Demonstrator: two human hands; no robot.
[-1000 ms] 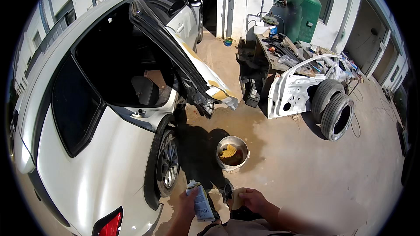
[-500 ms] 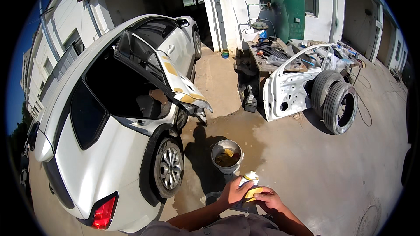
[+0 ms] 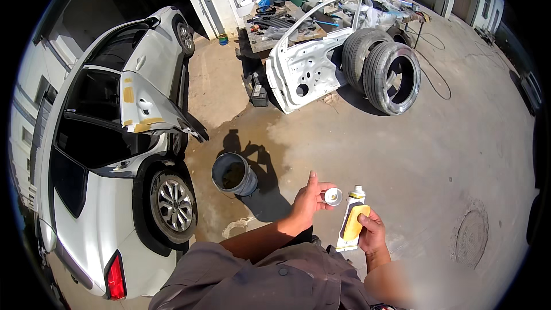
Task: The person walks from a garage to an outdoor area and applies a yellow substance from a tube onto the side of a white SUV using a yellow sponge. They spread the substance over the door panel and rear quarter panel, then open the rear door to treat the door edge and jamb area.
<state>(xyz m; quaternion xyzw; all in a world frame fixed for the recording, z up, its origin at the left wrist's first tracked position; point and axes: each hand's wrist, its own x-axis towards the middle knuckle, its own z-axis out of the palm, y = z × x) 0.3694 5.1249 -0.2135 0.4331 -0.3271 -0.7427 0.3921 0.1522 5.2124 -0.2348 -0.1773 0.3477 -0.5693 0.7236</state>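
Between the fingertips of my left hand (image 3: 309, 202) is a small round white cap (image 3: 333, 197), its hollow side facing up; the thumb points away from it. My right hand (image 3: 373, 232) is closed round a white spray can (image 3: 351, 209) with a white nozzle on top. The same hand pins a flat yellow pad (image 3: 357, 222) with rounded corners against the can. Both hands are in front of my body, above the concrete, with a narrow gap between the cap and the nozzle.
A bucket (image 3: 245, 179) stands ahead on wet ground. To the left is a white car (image 3: 94, 212), one rear door (image 3: 143, 103) swung out with yellowish patches. A bare white door panel (image 3: 310, 72) and tyres (image 3: 396, 83) lean by a cluttered bench (image 3: 258, 43).
My hands have moved apart. The cap is now off the can and in my left hand, while can and pad are in my right. The view has turned right and down.
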